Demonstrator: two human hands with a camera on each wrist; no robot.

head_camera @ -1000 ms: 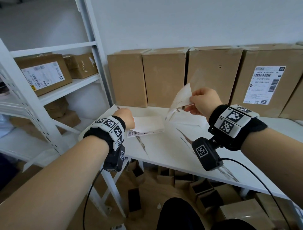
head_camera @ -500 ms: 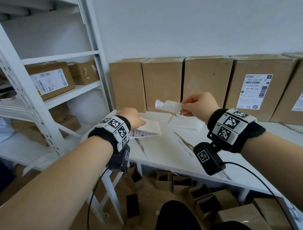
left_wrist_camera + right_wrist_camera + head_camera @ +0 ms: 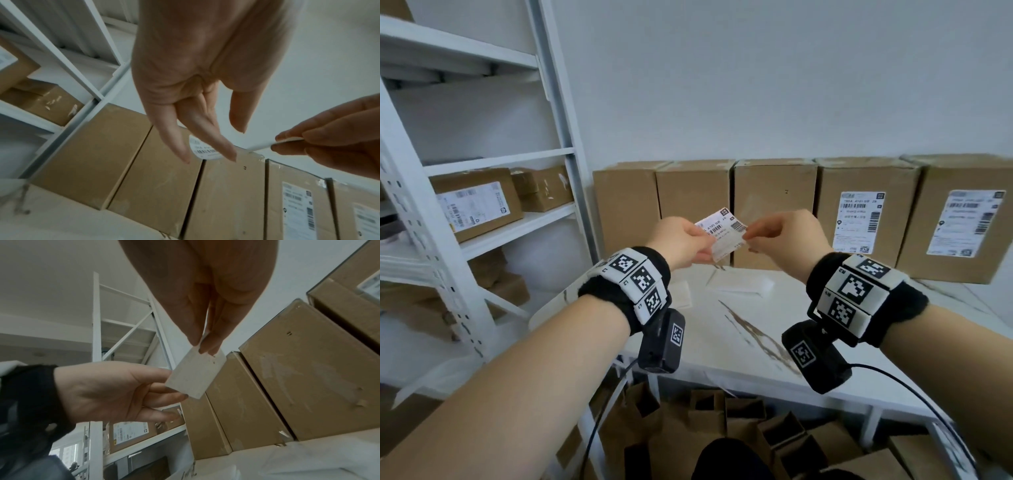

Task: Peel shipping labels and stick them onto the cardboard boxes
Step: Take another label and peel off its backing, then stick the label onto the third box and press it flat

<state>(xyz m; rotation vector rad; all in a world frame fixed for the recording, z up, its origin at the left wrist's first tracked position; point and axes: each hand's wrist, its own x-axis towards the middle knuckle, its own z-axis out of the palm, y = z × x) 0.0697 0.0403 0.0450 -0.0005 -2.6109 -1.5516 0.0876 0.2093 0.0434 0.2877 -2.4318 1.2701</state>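
A white shipping label with barcodes hangs in the air in front of the row of boxes. My left hand pinches its left end and my right hand pinches its right end. The right wrist view shows the label's blank underside between both hands. Three unlabelled cardboard boxes stand upright against the wall at the back of the table. Two boxes to their right carry labels. The label is held just before the gap between the second and third box.
Flat white label sheets lie on the white marble-look table below my hands. A white metal shelf rack at the left holds labelled boxes. Small open cartons sit on the floor under the table.
My right hand lifted the peeled label off the sheet. My left hand left the sheet on the table and rose to take the label's other end. The view tilted upward.
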